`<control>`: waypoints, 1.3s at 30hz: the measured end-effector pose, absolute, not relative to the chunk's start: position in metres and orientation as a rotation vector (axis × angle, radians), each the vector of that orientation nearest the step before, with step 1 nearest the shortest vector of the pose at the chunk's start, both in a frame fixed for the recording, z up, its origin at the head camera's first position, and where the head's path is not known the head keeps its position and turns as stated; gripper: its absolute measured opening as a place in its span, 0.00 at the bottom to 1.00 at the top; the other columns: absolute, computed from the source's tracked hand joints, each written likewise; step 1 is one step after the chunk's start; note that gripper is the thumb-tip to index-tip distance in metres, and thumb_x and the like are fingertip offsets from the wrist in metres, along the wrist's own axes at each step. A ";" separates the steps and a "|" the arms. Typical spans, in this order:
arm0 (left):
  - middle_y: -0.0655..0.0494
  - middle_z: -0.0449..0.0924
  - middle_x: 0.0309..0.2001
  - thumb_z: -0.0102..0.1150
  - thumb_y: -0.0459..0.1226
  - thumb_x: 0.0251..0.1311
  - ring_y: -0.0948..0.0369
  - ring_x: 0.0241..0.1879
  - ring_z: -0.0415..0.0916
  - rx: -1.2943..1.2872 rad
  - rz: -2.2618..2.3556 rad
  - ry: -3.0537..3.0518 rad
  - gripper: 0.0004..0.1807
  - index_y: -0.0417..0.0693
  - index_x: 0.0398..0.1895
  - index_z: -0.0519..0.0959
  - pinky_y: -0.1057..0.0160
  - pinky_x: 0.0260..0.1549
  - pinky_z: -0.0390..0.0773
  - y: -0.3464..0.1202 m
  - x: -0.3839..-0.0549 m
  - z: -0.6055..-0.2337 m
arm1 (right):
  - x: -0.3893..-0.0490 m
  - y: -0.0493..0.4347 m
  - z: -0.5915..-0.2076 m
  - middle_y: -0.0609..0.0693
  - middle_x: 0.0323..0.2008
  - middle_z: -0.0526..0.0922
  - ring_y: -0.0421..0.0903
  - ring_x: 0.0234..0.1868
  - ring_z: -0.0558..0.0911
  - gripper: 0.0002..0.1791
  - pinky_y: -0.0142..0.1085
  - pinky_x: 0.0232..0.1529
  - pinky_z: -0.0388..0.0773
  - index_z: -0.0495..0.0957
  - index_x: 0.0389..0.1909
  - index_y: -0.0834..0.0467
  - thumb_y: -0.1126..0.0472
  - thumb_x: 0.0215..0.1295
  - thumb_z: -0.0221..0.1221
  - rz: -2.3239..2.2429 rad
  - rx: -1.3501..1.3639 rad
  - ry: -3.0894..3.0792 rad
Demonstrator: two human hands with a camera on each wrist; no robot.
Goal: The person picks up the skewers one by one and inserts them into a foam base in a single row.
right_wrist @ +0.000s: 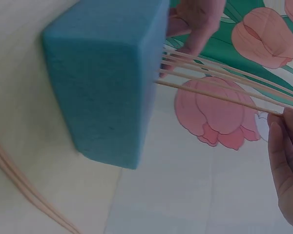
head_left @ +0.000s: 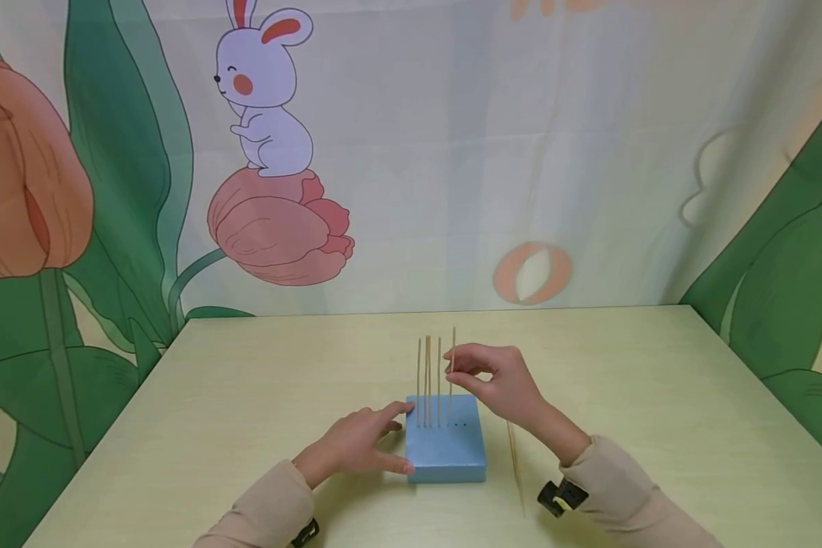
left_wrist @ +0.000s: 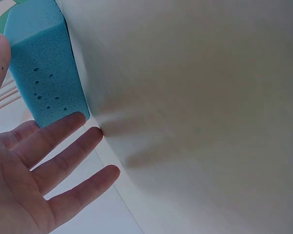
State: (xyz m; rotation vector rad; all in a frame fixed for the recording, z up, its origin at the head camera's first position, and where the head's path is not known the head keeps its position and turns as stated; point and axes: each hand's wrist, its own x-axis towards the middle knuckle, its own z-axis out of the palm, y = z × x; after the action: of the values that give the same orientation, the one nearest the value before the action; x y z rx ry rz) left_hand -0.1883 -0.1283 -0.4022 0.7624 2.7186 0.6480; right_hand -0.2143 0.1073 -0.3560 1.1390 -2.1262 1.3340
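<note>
A light-blue foam block (head_left: pixel 445 449) sits on the table with several thin wooden sticks (head_left: pixel 428 380) upright in a row across its top. My right hand (head_left: pixel 496 380) pinches the rightmost stick (right_wrist: pixel 215 97) between thumb and fingers, partway up its length. The lower end of that stick meets the top of the block, beside a few small dark holes (head_left: pixel 457 425). My left hand (head_left: pixel 356 443) rests against the block's left side, thumb at the front corner and index finger near the back. In the left wrist view its fingers (left_wrist: pixel 63 156) are spread and fairly straight.
Loose wooden sticks (head_left: pixel 514 460) lie on the pale table (head_left: pixel 246 396) right of the block, beneath the right forearm. Behind the table's far edge hangs a curtain (head_left: pixel 411 167) printed with a rabbit and tulips. Each wrist wears a black strapped device (head_left: pixel 562 497).
</note>
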 end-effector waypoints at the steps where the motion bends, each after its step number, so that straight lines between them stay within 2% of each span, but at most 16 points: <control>1: 0.47 0.78 0.50 0.63 0.61 0.43 0.49 0.52 0.72 0.763 0.648 2.719 0.47 0.50 0.65 0.60 0.50 0.45 0.71 -0.128 -0.188 -0.402 | -0.214 0.106 -0.359 0.56 0.25 0.83 0.45 0.25 0.82 0.13 0.34 0.28 0.79 0.79 0.37 0.66 0.76 0.47 0.64 1.334 1.141 -2.133; 5: 0.47 0.78 0.50 0.63 0.61 0.43 0.48 0.51 0.72 0.768 0.649 2.716 0.47 0.51 0.65 0.60 0.49 0.45 0.71 -0.129 -0.188 -0.404 | -0.214 0.104 -0.368 0.57 0.25 0.83 0.47 0.25 0.82 0.14 0.35 0.27 0.79 0.79 0.36 0.67 0.78 0.45 0.64 1.335 1.143 -2.143; 12: 0.48 0.77 0.50 0.63 0.61 0.42 0.49 0.52 0.72 0.766 0.661 2.710 0.47 0.52 0.65 0.60 0.49 0.46 0.70 -0.129 -0.189 -0.405 | -0.215 0.112 -0.368 0.53 0.28 0.83 0.43 0.29 0.82 0.15 0.33 0.31 0.78 0.78 0.40 0.66 0.72 0.49 0.65 1.336 1.118 -2.225; 27: 0.49 0.77 0.51 0.62 0.61 0.43 0.47 0.53 0.70 0.784 0.653 2.719 0.47 0.51 0.66 0.59 0.49 0.45 0.70 -0.132 -0.187 -0.404 | -0.242 0.163 -0.384 0.54 0.31 0.81 0.44 0.31 0.81 0.18 0.33 0.34 0.77 0.78 0.43 0.65 0.66 0.50 0.66 1.230 0.800 -2.526; 33: 0.48 0.77 0.51 0.62 0.61 0.43 0.47 0.52 0.70 0.795 0.648 2.723 0.47 0.51 0.66 0.59 0.48 0.46 0.70 -0.132 -0.188 -0.405 | -0.258 0.179 -0.402 0.58 0.34 0.79 0.47 0.32 0.79 0.23 0.37 0.33 0.77 0.76 0.46 0.67 0.64 0.48 0.68 1.130 0.807 -2.662; 39: 0.49 0.77 0.51 0.62 0.61 0.43 0.47 0.52 0.70 0.801 0.647 2.724 0.47 0.51 0.66 0.59 0.49 0.45 0.70 -0.131 -0.189 -0.405 | -0.268 0.192 -0.413 0.60 0.39 0.74 0.52 0.36 0.74 0.35 0.40 0.34 0.71 0.71 0.53 0.68 0.55 0.45 0.70 0.984 0.798 -2.870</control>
State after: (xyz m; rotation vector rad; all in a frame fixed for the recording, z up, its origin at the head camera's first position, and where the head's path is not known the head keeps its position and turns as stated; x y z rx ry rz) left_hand -0.1885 -0.1314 -0.4055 0.8012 2.7242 0.6474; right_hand -0.2679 0.1925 -0.4131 0.7982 -2.8699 0.9835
